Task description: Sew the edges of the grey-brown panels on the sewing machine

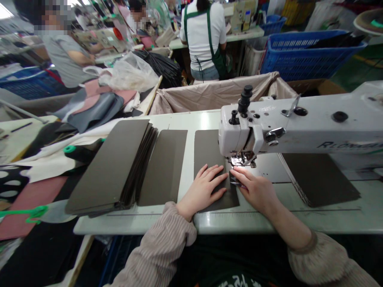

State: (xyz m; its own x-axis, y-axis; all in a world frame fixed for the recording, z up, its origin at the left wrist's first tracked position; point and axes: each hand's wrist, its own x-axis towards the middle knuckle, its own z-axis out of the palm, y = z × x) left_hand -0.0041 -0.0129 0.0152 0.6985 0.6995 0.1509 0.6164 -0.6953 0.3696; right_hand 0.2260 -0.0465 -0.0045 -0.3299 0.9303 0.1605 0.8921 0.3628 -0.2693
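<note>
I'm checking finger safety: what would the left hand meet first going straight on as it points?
The left hand would probably meet the right hand first, near its fingertips; depth is unclear.

Left of the sewing machine (299, 121), your left hand (206, 187) lies on a dark panel (207, 149); your right hand (259, 193) is near the machine's presser foot (238, 160). Farther left lies a thick stack (110, 163).

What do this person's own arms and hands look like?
The left hand and right hand are bare, with no gloves or rings showing. The left sleeve and right sleeve are beige, puffy and ribbed; the right one stops farther up the arm.
</note>
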